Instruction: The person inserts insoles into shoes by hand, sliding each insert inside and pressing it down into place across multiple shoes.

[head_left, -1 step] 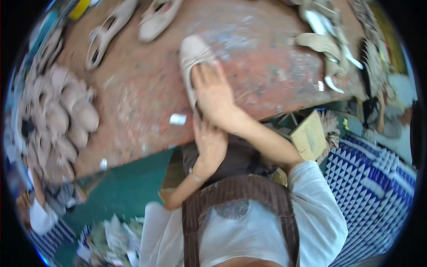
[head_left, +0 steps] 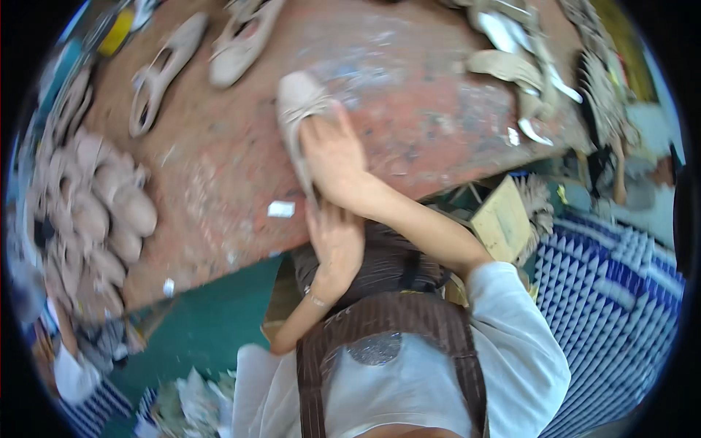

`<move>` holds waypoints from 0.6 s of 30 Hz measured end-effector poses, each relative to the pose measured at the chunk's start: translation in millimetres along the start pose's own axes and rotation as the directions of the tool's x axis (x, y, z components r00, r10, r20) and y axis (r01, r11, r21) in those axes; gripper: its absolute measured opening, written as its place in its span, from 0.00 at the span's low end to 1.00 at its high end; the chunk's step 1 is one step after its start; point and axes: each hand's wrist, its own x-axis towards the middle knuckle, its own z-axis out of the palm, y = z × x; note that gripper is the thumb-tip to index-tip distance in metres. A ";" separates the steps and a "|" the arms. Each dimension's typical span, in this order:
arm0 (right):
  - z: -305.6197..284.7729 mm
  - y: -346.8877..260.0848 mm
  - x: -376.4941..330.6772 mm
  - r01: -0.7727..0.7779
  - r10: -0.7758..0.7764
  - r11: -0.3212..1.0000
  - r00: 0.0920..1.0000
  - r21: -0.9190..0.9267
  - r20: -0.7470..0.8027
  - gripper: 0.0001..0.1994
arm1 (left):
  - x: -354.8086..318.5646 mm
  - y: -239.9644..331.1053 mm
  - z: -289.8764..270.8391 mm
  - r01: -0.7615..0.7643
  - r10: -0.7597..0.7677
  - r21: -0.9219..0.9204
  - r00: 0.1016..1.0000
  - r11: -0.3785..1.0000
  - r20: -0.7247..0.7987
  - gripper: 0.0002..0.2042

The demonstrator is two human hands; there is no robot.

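A pale pink-beige ballet flat (head_left: 298, 91) with a small bow rests near the middle of the worktable, toe pointing away from me. The fingers of my right hand (head_left: 334, 157) reach into its opening, and the thumb side lies along the right rim. At the heel, by the table's near edge, my left hand (head_left: 336, 237) holds the back of the flat; its fingertips are partly hidden beneath my right hand. Two similar flats lie farther off: one ballet flat (head_left: 237, 55) beyond it and another flat (head_left: 168, 69) to the left.
Matching shoes (head_left: 91, 204) are heaped at the table's left edge. Beige shoe pieces (head_left: 515, 69) with white parts lie at the far right. A white scrap (head_left: 281, 209) sits on the worktable (head_left: 212, 197). Blue-and-white stacked material (head_left: 599, 314) stands at right; a person (head_left: 77, 376) is at left.
The whole view has shifted a little, so the table and its shoes appear lower and farther left. Both hands keep their places on the ballet flat.
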 end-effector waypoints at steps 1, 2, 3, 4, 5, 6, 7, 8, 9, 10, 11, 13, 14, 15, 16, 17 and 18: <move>0.6 3.4 6.8 -0.045 0.026 0.997 0.967 0.068 0.255 0.21 | 2.1 1.6 1.0 0.002 -0.006 0.061 0.999 0.998 0.052 0.21; 3.8 0.9 12.1 -0.034 0.028 0.999 0.978 0.026 0.206 0.21 | 2.6 1.6 0.7 0.018 -0.022 0.076 0.999 0.997 0.045 0.20; 0.4 1.4 16.0 0.028 -0.026 0.999 0.993 -0.016 0.113 0.22 | 4.3 2.3 0.2 0.003 -0.009 0.104 0.998 0.995 0.056 0.19; -6.3 0.7 17.5 -0.008 0.013 0.999 0.990 -0.037 0.143 0.21 | 5.3 3.9 0.0 -0.033 0.028 0.116 0.999 0.993 0.045 0.19; -15.7 0.4 16.0 0.055 -0.050 0.998 0.987 -0.028 0.153 0.21 | 4.6 3.3 -1.9 -0.025 0.024 0.099 1.000 0.995 0.015 0.18; -25.9 6.4 13.5 0.032 -0.062 0.996 0.917 0.082 0.394 0.19 | 3.4 4.3 -3.5 -0.003 -0.004 0.112 0.998 0.994 0.057 0.17; -37.5 15.4 7.7 0.082 -0.160 0.963 0.940 0.256 0.303 0.18 | 0.8 0.5 -8.8 0.016 -0.016 -0.004 1.000 1.000 0.009 0.17; -48.4 29.5 0.2 0.197 -0.271 0.876 0.956 0.439 0.112 0.17 | -2.4 -4.3 -15.7 0.044 -0.046 -0.122 0.999 0.992 -0.021 0.17; -56.7 46.3 -9.9 0.355 -0.389 0.732 0.919 0.582 -0.071 0.16 | -6.4 -10.1 -23.5 0.081 -0.088 -0.239 0.996 0.968 -0.020 0.17; -64.7 79.5 -22.7 0.000 -0.145 0.554 0.985 0.833 0.097 0.17 | -12.6 -24.3 -40.0 0.084 -0.104 -0.236 0.992 0.968 -0.073 0.17; -72.7 116.6 -41.9 -0.205 0.239 0.519 0.967 0.829 0.089 0.14 | -16.4 -43.4 -60.9 0.106 -0.131 -0.225 0.986 0.969 -0.102 0.17; -72.1 207.3 -55.7 -0.202 0.719 0.505 0.636 0.839 -0.280 0.11 | -17.5 -84.4 -104.8 0.141 -0.188 -0.166 0.932 0.976 -0.310 0.16; -68.2 251.9 -60.2 -0.121 0.878 0.334 0.399 0.935 -0.262 0.11 | -13.4 -108.2 -129.8 0.216 -0.250 -0.130 0.894 0.968 -0.373 0.17; -61.4 293.2 -62.2 -0.242 0.973 0.222 0.114 0.945 -0.200 0.16 | -3.0 -134.7 -157.3 0.218 -0.196 -0.003 0.873 0.976 -0.446 0.18; -58.4 328.3 -71.0 -0.327 0.996 0.084 0.064 0.941 -0.066 0.23 | 13.6 -158.2 -181.9 0.310 -0.219 0.093 0.823 0.946 -0.524 0.19; -50.5 352.3 -77.4 -0.177 0.992 -0.120 0.014 0.977 0.124 0.26 | 31.5 -174.7 -202.3 0.463 -0.291 0.149 0.743 0.874 -0.603 0.20; -42.5 372.6 -75.0 -0.049 0.972 -0.235 -0.022 0.971 0.235 0.26 | 48.8 -181.8 -217.3 0.499 -0.182 0.327 0.727 0.803 -0.662 0.21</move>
